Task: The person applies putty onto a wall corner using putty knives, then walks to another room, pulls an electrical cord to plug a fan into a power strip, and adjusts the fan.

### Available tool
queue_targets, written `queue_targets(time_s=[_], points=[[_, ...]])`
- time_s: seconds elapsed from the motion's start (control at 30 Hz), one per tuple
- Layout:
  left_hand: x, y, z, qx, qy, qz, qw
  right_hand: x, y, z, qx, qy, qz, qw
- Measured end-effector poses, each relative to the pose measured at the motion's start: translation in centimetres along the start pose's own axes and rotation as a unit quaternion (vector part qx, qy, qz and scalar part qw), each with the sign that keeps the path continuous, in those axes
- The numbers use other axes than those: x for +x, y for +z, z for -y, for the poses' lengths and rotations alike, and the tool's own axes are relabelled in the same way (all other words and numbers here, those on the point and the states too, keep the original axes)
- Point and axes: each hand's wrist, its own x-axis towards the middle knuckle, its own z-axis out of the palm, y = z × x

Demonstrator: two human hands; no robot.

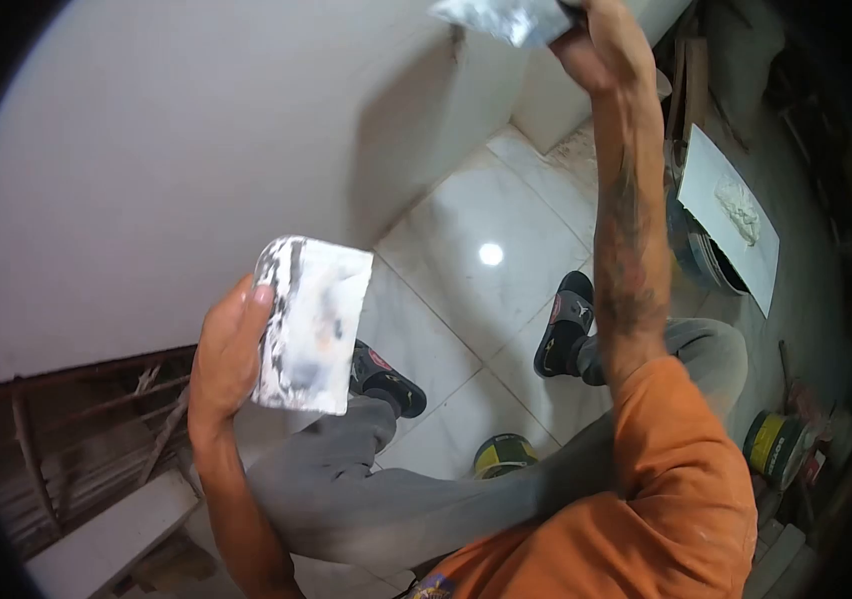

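Observation:
My left hand (pixel 229 349) is wrapped around one long side of a flat rectangular spreader plate (pixel 318 324), with the thumb on its face. White putty coats much of the plate, leaving grey-black patches along the thumb side. High up at the top edge of the view, my right hand (pixel 601 45) grips a putty knife (pixel 514 18). Its broad shiny metal blade points left, over the pale wall (pixel 216 150). Part of the right hand and the knife's handle are cut off or hidden, and I cannot tell whether the blade touches the wall.
Glossy tiles (pixel 446 235) cover the floor between my sandalled feet. At right, a white board (pixel 731 215) with a putty lump leans on a bucket (pixel 701 250). Tins stand near my leg (pixel 504 454) and at far right (pixel 774 444). A rusty metal grille (pixel 76 429) lies lower left.

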Motion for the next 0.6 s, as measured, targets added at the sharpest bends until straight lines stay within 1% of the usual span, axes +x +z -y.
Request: queue_targets(time_s=[0.07, 0.1, 0.13, 0.17, 0.23, 0.27, 0.37, 0.4, 0.5, 0.6], points=[[0.6, -1.0, 0.8, 0.022, -0.006, -0.003, 1.000, -3.1, -2.1, -4.0, 0.041, 0.105, -0.138, 0.984], [0.7, -0.9, 0.8, 0.035, -0.009, -0.007, 0.999, -3.9, -4.5, -7.7, 0.038, 0.155, -0.182, 0.970], [0.6, -0.8, 0.1, 0.016, -0.028, 0.007, 0.999, -5.0, -5.5, -11.0, 0.051, 0.222, -0.235, 0.945], [0.4, -0.7, -0.1, 0.002, -0.041, 0.000, 0.999, -5.7, -9.4, -17.4, 0.050, 0.251, -0.239, 0.937], [0.5, -0.4, -0.4, -0.027, -0.067, -0.018, 0.997, -7.4, -12.1, -25.8, -0.023, 0.343, -0.246, 0.906], [0.7, -0.5, -0.6, 0.012, -0.060, -0.035, 0.998, -8.1, -12.0, -28.4, -0.013, 0.352, -0.243, 0.904], [0.9, -1.9, -0.6, 0.097, -0.093, 0.010, 0.991, -8.4, -10.0, -32.6, -0.013, 0.377, -0.241, 0.894], [1.1, -1.3, -1.7, 0.141, -0.099, -0.010, 0.985, -8.5, -9.4, -33.6, -0.017, 0.386, -0.240, 0.891], [1.4, -1.1, -2.3, 0.134, -0.099, -0.008, 0.986, -7.9, -7.8, -36.1, 0.015, 0.376, -0.250, 0.892], [1.7, -0.9, -2.9, 0.110, -0.080, 0.004, 0.991, -7.6, -7.2, -37.5, 0.081, 0.379, -0.211, 0.897]])
